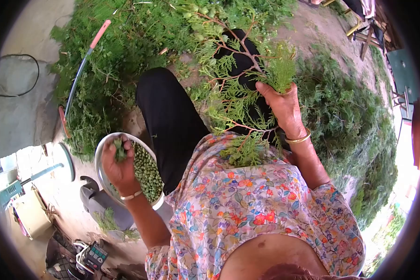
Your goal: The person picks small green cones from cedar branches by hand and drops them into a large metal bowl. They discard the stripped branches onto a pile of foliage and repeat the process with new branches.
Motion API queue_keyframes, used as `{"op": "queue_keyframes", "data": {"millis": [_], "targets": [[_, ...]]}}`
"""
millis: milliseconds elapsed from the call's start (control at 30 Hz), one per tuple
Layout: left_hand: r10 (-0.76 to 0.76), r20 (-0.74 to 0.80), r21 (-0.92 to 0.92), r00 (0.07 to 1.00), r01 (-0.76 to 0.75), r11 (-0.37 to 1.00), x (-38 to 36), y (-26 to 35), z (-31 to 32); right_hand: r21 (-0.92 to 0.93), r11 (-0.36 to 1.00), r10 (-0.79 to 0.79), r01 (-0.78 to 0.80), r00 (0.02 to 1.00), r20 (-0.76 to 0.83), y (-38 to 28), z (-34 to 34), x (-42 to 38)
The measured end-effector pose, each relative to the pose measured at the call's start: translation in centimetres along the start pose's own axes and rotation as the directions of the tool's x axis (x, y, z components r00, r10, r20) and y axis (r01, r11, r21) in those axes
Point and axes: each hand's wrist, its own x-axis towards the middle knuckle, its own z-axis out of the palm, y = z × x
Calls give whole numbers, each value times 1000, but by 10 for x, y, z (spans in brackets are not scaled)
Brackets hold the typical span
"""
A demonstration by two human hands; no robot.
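Over the lap, head view: a person sits on bare ground with cut greenery piled around.
Left hand (119, 168): held over the metal bowl (102, 154), fingers closed on a small pinch of green bits (119, 150); a thin bangle sits on the wrist.
Right hand (284, 109): closed around the stem end of a leafy branch (233, 88), fingers wrapped tight; a gold bangle sits on the wrist.
Branch: flat, scaly green sprays on reddish-brown twigs, reaching from the right hand across the knees toward the top of the frame; small round green cones (203, 11) cluster at its far tip.
Bowl: round and shallow, resting at the left of the black-trousered leg (170, 121); holds a heap of small green cones (147, 172), mostly on the side nearer the leg.
Clothing: floral short-sleeved top (247, 205) fills the lower middle of the frame.
Greenery pile (121, 60): spread over the ground ahead and to the right of the legs.
Long-handled tool (81, 65): lies slantwise on the pile at upper left, pink grip at the far end, metal shaft.
Lower left: mixed household clutter, too small and distorted to identify.
Upper right: wooden furniture legs (366, 35), partly cut off by the frame edge.
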Motion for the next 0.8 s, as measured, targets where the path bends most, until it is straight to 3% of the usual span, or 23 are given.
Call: {"op": "queue_keyframes", "data": {"millis": [33, 67, 100, 133, 167, 233, 267, 333, 367, 433, 500, 567, 700, 767, 800], "targets": [[111, -182, 244, 977, -65, 968, -10, 3, -25, -3, 999, 36, -36, 999, -3, 1, 0, 1], [119, -190, 246, 975, -70, 967, -21, 7, -57, -1, 998, 68, -68, 998, 0, 2, -1, 1], [160, -226, 745, 961, 65, 664, -31, 12, -92, 2, 998, 66, -66, 998, 9, 2, 1, 2], [210, -235, 969, 949, 212, 128, -40, 16, -94, 23, 999, 30, -30, 1000, -4, 4, 3, 2], [308, -161, 846, 938, 292, -447, -52, 11, -94, 43, 999, -4, 5, 1000, -20, 6, 3, 1], [428, -168, 556, 888, 444, -703, -63, 6, -82, 12, 1000, 22, -22, 1000, -13, 11, 3, 3], [426, -168, 558, 889, 442, -702, -60, 5, -88, 58, 998, 2, -2, 1000, -10, 9, 4, 2], [505, -111, 951, 856, 239, -195, -52, 4, -104, 98, 995, -29, 29, 1000, -4, 6, 3, 1], [511, -114, 952, 852, 241, -189, -46, 3, -85, 79, 997, -24, 24, 1000, 1, 6, 3, 0], [421, -198, 921, 885, 20, 390, -22, -3, -8, 61, 998, -25, 25, 1000, 9, 7, 2, -2], [408, -61, 888, 911, -137, 440, 1, -19, 38, 9, 1000, -12, 12, 1000, 8, 10, -1, -3], [275, 104, 808, 956, -242, 538, 20, -35, 88, -51, 998, -47, 48, 999, 20, 3, -3, -7], [32, 467, 785, 884, -431, 445, 58, -87, 128, -124, 991, -45, 43, 999, -17, 5, -8, -15], [41, 445, 811, 895, -422, 404, 64, -107, 149, -148, 988, -36, 31, 999, -28, 8, -10, -16], [24, 403, 793, 915, -362, 491, 68, -117, 153, -162, 986, -37, 34, 999, -11, 5, -11, -17]]}}
